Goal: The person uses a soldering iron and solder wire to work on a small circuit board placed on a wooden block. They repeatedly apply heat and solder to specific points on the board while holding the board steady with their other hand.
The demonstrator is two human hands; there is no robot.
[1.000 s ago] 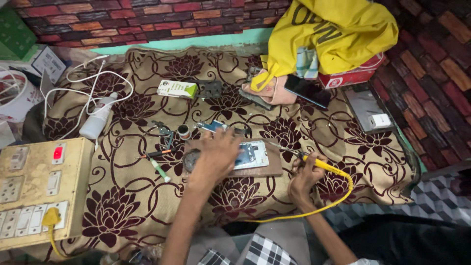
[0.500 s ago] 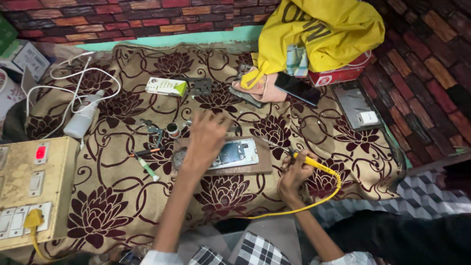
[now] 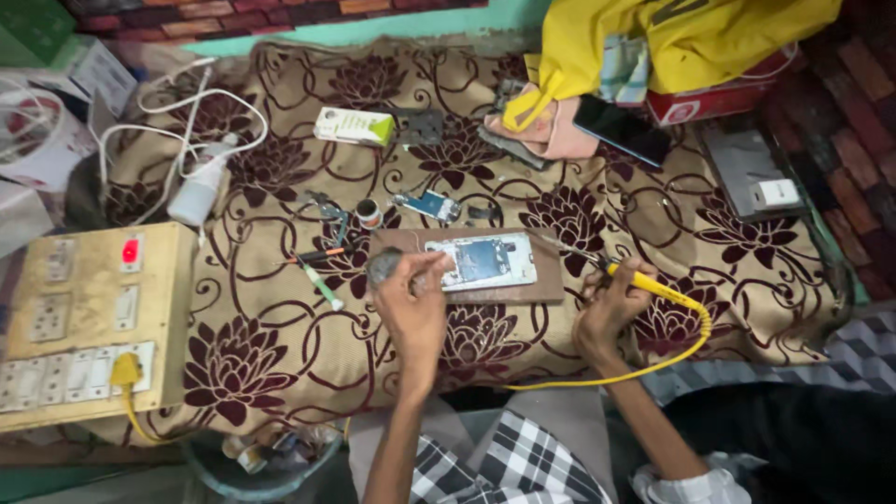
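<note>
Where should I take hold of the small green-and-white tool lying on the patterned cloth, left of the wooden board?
Grip the green-and-white tool across the middle of its thin shaft, coming straight down from above. It lies flat and slanted on the patterned cloth, apart from the left hand, with bare cloth on both long sides for fingertips. An orange-tipped tool lies close by its upper end, so stay lower.

From my remote feed, soft, even indoor light falls from above on the patterned cloth [image 3: 280, 355], casting only faint shadows. A red indicator lamp [image 3: 130, 250] glows on the switchboard [image 3: 84, 317]. The yellow bag [image 3: 709, 37] looks bright, the brick corners dim; focus is mildly soft throughout.
</note>
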